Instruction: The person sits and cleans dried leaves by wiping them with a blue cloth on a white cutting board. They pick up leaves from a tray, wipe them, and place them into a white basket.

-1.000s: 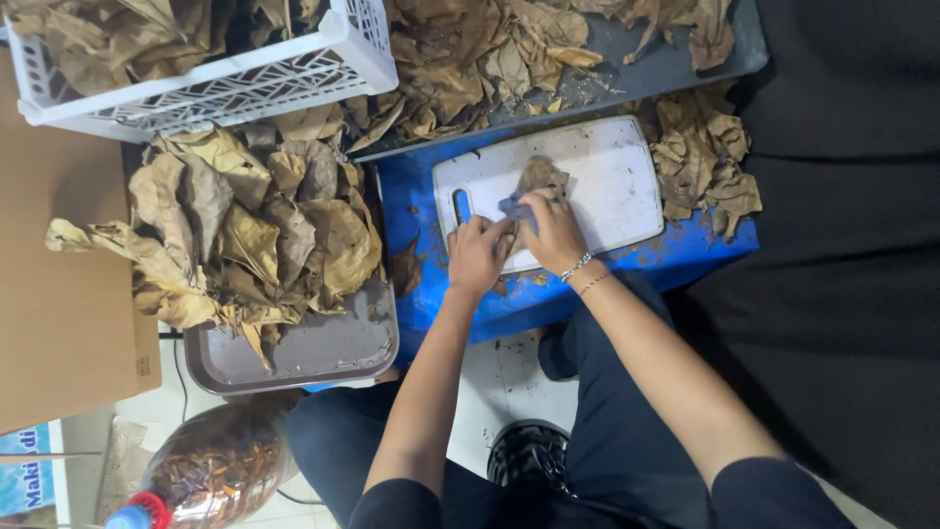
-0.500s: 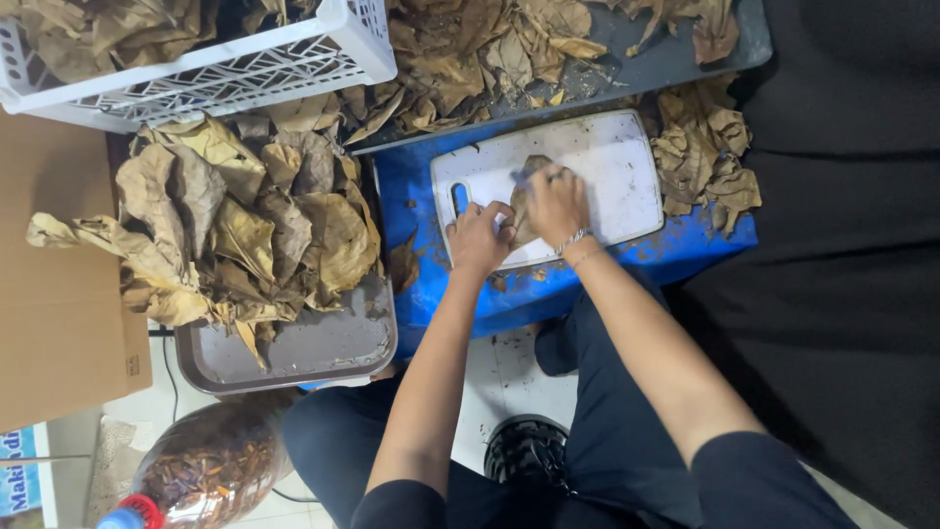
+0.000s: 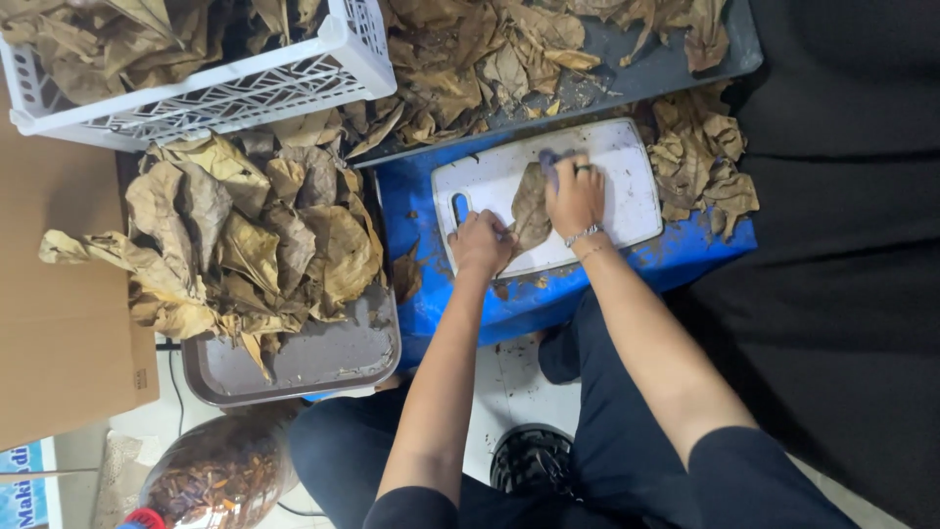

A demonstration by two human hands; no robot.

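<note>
On white cutting board (image 3: pixel 627 186), left hand (image 3: pixel 482 243) fist-closed pins dried leaf (image 3: pixel 530 206); right hand (image 3: pixel 576 196) fingers pressed together, wiping with purple cloth (image 3: pixel 548 162).

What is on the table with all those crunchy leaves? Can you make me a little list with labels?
Left hand: closed, pressing the near end of a dry brown leaf
Right hand: flat on the leaf's far end, a small bluish thing under the fingers
Board: white cutting board under the leaf
Stand: blue surface under the board
Tray: grey tray piled with leaves, to the person's left
Basket: white crate of leaves
Loose pile: leaves to the right of the board
Wrist: bracelet on the right hand
</note>
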